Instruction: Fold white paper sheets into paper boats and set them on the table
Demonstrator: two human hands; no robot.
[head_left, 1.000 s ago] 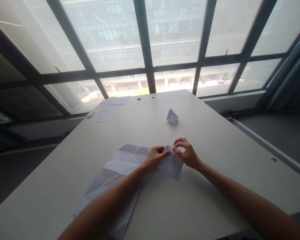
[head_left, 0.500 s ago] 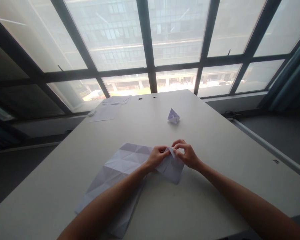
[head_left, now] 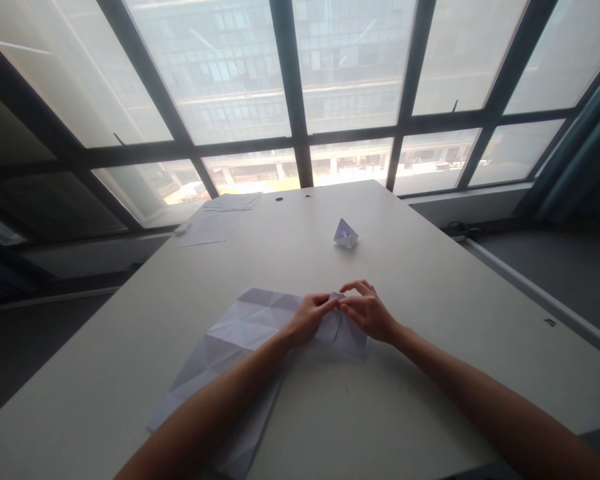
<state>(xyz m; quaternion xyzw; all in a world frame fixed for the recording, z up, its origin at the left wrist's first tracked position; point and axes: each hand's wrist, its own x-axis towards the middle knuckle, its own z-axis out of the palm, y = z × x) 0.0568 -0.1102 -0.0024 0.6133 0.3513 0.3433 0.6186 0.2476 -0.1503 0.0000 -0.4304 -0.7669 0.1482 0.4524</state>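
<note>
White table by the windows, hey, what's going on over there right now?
A person is handling a folded white paper at the table. The left hand and right hand pinch it near its top, fingertips close together. A larger creased sheet lies partly hidden behind the left forearm. A small folded paper shape sits beyond the hands, with loose sheets farther left.

Left hand (head_left: 310, 316) pinching, right hand (head_left: 371, 316) pinching alongside
</note>
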